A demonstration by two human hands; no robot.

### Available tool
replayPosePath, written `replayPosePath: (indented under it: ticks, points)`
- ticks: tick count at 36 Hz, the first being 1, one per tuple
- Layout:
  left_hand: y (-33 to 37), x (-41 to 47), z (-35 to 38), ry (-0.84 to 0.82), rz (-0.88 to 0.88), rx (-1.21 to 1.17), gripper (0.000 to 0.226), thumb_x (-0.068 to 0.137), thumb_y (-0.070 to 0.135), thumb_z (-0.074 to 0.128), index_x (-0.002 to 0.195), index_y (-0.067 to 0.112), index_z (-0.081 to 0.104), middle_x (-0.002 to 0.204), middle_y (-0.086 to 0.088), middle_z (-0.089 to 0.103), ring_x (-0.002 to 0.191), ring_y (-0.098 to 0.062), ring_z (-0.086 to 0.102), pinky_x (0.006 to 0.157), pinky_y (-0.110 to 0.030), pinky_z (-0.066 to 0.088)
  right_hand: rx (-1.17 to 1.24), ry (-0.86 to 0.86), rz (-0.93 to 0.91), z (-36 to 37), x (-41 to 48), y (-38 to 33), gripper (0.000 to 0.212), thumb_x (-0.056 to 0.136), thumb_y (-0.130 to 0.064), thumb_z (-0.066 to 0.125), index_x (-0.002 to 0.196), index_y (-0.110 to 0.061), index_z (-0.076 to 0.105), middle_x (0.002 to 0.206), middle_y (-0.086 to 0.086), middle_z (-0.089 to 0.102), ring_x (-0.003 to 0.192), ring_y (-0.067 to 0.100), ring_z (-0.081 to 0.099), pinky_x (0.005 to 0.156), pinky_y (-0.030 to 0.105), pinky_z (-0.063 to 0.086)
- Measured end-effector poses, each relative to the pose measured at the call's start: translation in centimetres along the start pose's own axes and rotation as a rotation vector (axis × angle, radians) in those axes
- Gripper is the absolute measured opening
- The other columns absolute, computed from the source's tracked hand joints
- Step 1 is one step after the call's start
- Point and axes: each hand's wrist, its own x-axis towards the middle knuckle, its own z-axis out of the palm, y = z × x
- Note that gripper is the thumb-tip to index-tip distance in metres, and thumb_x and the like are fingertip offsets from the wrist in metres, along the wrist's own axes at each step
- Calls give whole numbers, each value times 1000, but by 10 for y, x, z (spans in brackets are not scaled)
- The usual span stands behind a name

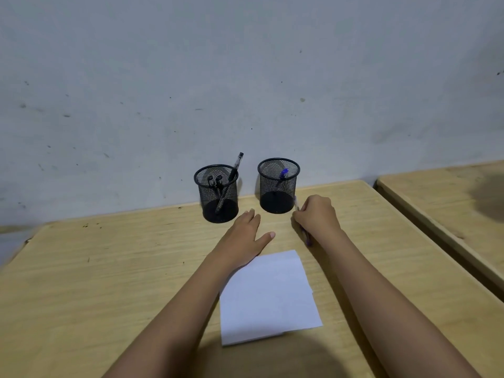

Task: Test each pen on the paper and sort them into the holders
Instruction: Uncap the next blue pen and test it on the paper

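We see the pen (305,233) clamped in the right hand (317,216), its purple end sticking out below the fist, just beside the far right corner of the paper (268,298). The left hand (245,236) lies flat with fingers spread, holding nothing, its wrist over the paper's far left corner. Behind them stand the left holder (218,195) with black pens and the right holder (278,186) with a blue one, on the wooden table (95,268).
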Motion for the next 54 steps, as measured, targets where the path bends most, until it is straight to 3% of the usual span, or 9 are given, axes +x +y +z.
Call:
replayPosePath:
  ticks: [6,10,13,15,19,23,37,47,54]
  points:
    - [2,0,-3,-5,2,1,68,94,47,44,145,5,27,158,-12,14,146,-22,9,117,-35,14,162,-45,125,-12,4,6,20,81,-13,60,81,5,67,83,17,66,74,29,59,65,29,45]
    - [5,-1,-9,-31,-17,-18,65,93,46,47,141,3,35,156,-12,21,145,-23,15,114,-34,17,574,-114,162,-27,-4,14,17,89,-10,57,73,-7,60,77,12,62,69,22,59,63,27,54]
    - [9,2,-13,20,3,-64,38,92,40,53,97,2,55,103,-2,54,105,-27,49,78,-27,39,849,-138,148,-39,-15,15,14,91,-9,57,78,-8,60,78,10,59,69,18,60,51,18,54]
    - [19,-3,-16,78,18,-181,32,91,37,55,88,5,55,78,7,45,78,-17,47,61,-24,32,974,-125,132,-44,-22,13,12,90,-10,58,79,-8,60,78,8,60,66,13,61,58,18,56]
    - [44,-15,-26,111,5,-564,41,89,35,60,123,12,59,113,6,60,103,-10,56,94,-27,45,1236,-79,81,-48,-41,6,11,89,-5,58,78,-3,59,74,8,59,72,15,61,73,20,58]
    - [58,-30,-36,178,53,-827,22,88,21,64,108,14,66,90,-3,67,86,-15,60,90,-35,50,1371,-45,22,-49,-61,-3,16,89,-2,56,73,-2,56,71,7,59,71,14,63,79,24,57]
    - [46,-78,-68,294,104,-899,24,82,5,68,106,0,69,90,-15,71,79,-11,67,85,-23,51,1315,-239,-228,-48,-103,-26,12,81,5,62,83,-6,59,84,12,68,76,13,70,79,21,56]
    - [21,-99,-83,314,104,-896,19,83,3,67,95,17,72,81,0,72,74,-4,68,80,-17,51,1309,-291,-292,-32,-112,-48,14,79,11,61,80,-3,61,75,7,74,77,17,70,76,23,57]
    - [8,-109,-87,303,66,-916,19,82,2,66,99,10,71,77,3,73,72,-2,67,72,-10,49,1294,-304,-327,-19,-115,-55,16,79,14,59,80,-2,60,75,6,74,77,15,71,72,20,56]
